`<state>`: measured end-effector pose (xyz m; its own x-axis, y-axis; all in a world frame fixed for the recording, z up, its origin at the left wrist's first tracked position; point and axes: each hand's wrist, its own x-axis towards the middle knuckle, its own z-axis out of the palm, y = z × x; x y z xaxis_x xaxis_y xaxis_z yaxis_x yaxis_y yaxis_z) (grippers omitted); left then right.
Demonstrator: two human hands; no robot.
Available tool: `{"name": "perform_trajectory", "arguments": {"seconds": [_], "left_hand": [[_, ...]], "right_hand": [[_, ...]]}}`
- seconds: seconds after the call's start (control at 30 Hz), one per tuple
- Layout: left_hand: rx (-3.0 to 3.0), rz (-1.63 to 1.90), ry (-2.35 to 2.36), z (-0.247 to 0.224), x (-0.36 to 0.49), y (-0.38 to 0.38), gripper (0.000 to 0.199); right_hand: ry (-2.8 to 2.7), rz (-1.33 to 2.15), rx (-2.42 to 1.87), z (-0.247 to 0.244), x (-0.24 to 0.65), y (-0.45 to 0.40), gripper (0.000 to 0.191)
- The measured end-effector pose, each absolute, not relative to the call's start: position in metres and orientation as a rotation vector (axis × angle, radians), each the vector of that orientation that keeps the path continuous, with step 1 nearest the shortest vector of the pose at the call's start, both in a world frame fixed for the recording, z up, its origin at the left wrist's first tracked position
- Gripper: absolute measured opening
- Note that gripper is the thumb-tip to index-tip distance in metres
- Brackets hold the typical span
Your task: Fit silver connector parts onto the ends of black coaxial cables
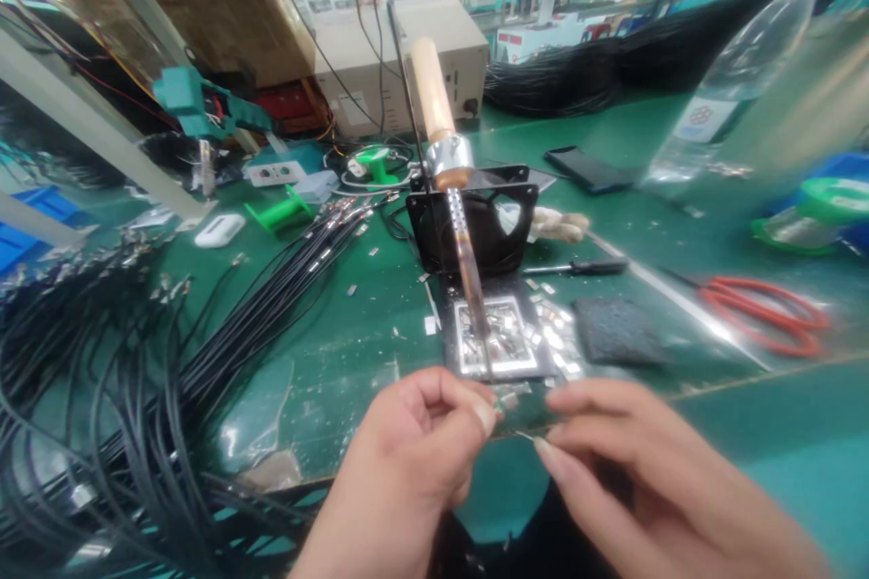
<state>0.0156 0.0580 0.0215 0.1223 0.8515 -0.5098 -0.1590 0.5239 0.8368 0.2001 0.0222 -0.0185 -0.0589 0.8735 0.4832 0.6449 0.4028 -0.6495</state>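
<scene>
My left hand point(427, 434) pinches a small metal connector with a bit of green point(508, 400) between thumb and forefinger, just below the soldering iron's tip. My right hand point(631, 461) is beside it, thumb and fingers closed around a thin silvery wire point(522, 434) that points toward the connector. The soldering iron point(468, 262), with a wooden handle, is fixed upright at a slant, its tip pointing down between my hands. Under the tip lies a white-framed tray point(462, 335) of small metal pieces. Whether the connector touches the tip I cannot tell.
A black fan point(434, 235) stands behind the iron. Black cables point(258, 289) spread over the left side. Right of the tray are loose metal pieces point(560, 335), a dark sponge point(617, 330), a screwdriver point(597, 266) and orange-handled scissors point(760, 308). A plastic bottle point(712, 109) stands farther back.
</scene>
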Motion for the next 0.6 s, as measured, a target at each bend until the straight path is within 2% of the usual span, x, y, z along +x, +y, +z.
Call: {"name": "perform_trajectory", "arguments": {"seconds": [0.2, 0.6], "left_hand": [[0.727, 0.880, 1.206, 0.023, 0.015, 0.060, 0.023], [0.755, 0.881, 1.204, 0.025, 0.016, 0.062, 0.022]], "right_hand": [[-1.842, 0.201, -1.372, -0.016, 0.191, 0.030, 0.011], [-1.832, 0.212, -1.362, -0.010, 0.185, 0.033, 0.015]]}}
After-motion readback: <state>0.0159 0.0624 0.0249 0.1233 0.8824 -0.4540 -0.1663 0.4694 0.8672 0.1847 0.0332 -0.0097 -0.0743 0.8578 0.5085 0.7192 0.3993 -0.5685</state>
